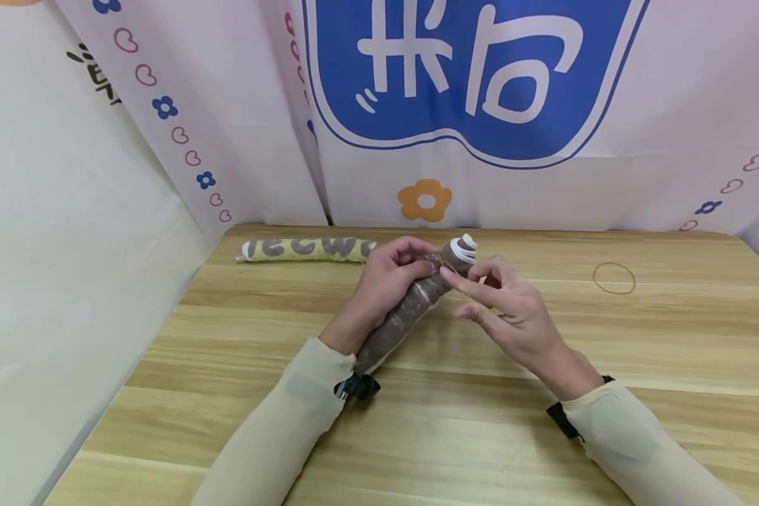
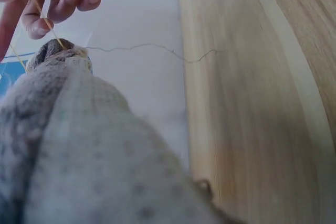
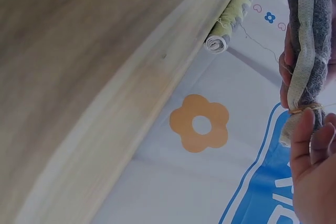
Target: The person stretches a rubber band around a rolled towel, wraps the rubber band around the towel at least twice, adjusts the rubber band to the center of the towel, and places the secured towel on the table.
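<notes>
A tightly rolled grey-brown towel (image 1: 395, 327) slants up from the table, its spiral white-edged end at the far right. My left hand (image 1: 386, 277) grips the roll from its left side, thumb lying along the top. Around the roll near that far end runs a thin yellowish rubber band (image 3: 298, 110). The fingers of my right hand (image 1: 512, 309) catch this band, and a stretch of it (image 2: 51, 26) pulls away from the towel in the left wrist view. In the head view the right thumb stands apart from the roll.
A yellow rolled towel (image 1: 310, 249) with grey lettering lies at the table's back left. One loose rubber band (image 1: 615, 293) rests on the wooden table (image 1: 481, 436) to the right. A printed cloth (image 1: 228, 105) hangs behind the back edge. A loose thread (image 2: 149, 44) trails from the grey-brown roll.
</notes>
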Motion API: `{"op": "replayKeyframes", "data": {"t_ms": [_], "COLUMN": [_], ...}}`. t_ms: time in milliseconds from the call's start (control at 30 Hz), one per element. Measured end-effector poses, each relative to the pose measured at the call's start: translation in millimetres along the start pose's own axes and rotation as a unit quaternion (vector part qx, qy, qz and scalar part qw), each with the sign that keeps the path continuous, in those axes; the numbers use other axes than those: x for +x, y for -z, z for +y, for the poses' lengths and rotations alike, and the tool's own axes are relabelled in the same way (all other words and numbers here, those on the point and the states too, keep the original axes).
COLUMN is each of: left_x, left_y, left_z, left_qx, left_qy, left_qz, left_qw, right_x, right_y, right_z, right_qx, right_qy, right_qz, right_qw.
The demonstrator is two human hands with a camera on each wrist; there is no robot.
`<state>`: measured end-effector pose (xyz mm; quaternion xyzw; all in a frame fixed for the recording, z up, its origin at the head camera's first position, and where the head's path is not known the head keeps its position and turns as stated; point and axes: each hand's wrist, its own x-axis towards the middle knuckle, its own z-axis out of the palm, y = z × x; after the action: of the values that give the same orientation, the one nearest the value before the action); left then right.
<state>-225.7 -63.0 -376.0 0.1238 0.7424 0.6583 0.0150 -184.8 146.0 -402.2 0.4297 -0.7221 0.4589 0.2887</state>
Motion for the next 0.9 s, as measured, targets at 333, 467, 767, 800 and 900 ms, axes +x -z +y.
{"op": "replayKeyframes", "data": {"t_ms": [333,467,767,800,900], "left_x": [-0.4,0.8,0.2,0.3,1.4], "left_y": [-1.9,-2.0,-2.4,-2.2,-0.9], "left_z": [-0.2,-0.1,-2.2,-2.8,-5.1], "left_qx": [0.021,0.024,0.006,0.007,0.012], "left_qy": [0.017,0.023,0.033,0.033,0.029], "left_qz": [0.018,0.034,0.065,0.066,0.069], "left_qw": [0.9995,0.9989,0.9973,0.9972,0.9971], "right_x": [2.7,2.6,2.4,2.7,4.5], "right_y": [-2.2,0.1,-4.0,-4.3,-5.4], "right_z": [0.4,-1.7,-2.5,-2.7,-4.2], "right_qx": [-0.054,-0.080,-0.089,-0.088,-0.083], "right_qy": [0.056,0.014,0.031,0.043,0.075], "right_qz": [0.030,0.050,0.013,0.007,-0.002], "right_qw": [0.9965,0.9955,0.9955,0.9952,0.9937]}}
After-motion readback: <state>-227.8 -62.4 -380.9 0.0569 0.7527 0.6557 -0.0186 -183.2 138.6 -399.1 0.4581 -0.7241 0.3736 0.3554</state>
